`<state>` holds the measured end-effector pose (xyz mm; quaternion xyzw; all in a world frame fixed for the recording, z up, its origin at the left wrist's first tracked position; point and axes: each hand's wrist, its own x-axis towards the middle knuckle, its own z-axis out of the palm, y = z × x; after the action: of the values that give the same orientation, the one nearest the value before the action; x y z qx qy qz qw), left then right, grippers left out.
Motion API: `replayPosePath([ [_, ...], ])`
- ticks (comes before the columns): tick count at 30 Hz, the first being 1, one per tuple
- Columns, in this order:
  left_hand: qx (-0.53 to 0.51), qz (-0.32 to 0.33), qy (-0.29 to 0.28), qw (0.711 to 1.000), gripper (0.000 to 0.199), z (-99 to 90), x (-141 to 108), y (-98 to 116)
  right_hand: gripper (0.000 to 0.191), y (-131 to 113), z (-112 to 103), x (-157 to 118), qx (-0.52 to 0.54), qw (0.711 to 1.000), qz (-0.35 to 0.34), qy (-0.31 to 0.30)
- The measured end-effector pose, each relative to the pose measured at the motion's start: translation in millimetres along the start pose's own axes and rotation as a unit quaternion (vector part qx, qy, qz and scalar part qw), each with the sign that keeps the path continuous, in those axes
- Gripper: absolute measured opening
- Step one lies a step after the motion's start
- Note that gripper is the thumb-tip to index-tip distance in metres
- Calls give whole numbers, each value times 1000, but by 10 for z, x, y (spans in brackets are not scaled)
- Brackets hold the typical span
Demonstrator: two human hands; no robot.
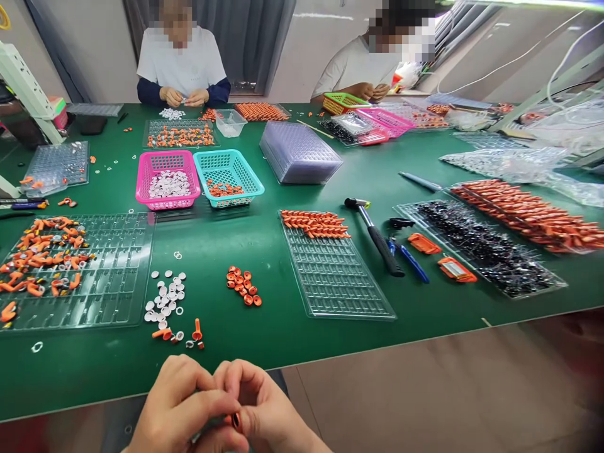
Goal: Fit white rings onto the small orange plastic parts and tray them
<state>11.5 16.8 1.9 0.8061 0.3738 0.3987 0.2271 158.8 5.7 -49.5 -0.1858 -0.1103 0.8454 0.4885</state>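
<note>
My left hand (174, 402) and my right hand (271, 406) meet just off the near edge of the table, fingers closed together. Pinched between them is a small orange part (229, 419) with a dark opening; my fingers cover most of it. Beyond my hands lie loose orange pieces (197, 328) and white round caps (165, 299). A small group of orange round caps (243, 286) sits farther right. To the left, a clear plastic tray (117, 283) carries orange curved parts (42, 251). Another clear tray (337, 277) has rows of orange parts (315, 224) at its far end.
Pink (141, 182) and blue (257, 182) baskets hold small parts, beside stacked clear trays (299, 154). A hammer (375, 236), blue-handled pliers (410, 261) and a tray of black wired parts (491, 251) lie right. Two people (184, 63) (353, 66) work across the green table (207, 239).
</note>
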Motion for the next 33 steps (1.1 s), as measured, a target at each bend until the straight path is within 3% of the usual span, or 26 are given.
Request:
replayPosePath([
  [5,76,53,23,995,17,14,-46,-47,26,52,1,-5,2,999,14,30],
  [11,137,79,8,987,19,3,36,-6,25,79,11,-36,-10,998,21,59],
  [15,134,73,22,988,19,23,14,-14,26,98,14,-34,-14,999,19,48],
  [19,131,77,-5,988,16,-5,-5,-25,26,116,7,-35,-14,998,17,51],
  [24,123,39,13,992,18,-12,0,-12,28,127,-40,-60,-21,997,26,70],
  [28,115,56,-20,992,13,-18,7,-25,32,181,-124,-66,-19,996,48,71],
  [33,115,49,-22,992,12,-26,-2,-34,38,243,-185,-42,-27,998,35,49],
])
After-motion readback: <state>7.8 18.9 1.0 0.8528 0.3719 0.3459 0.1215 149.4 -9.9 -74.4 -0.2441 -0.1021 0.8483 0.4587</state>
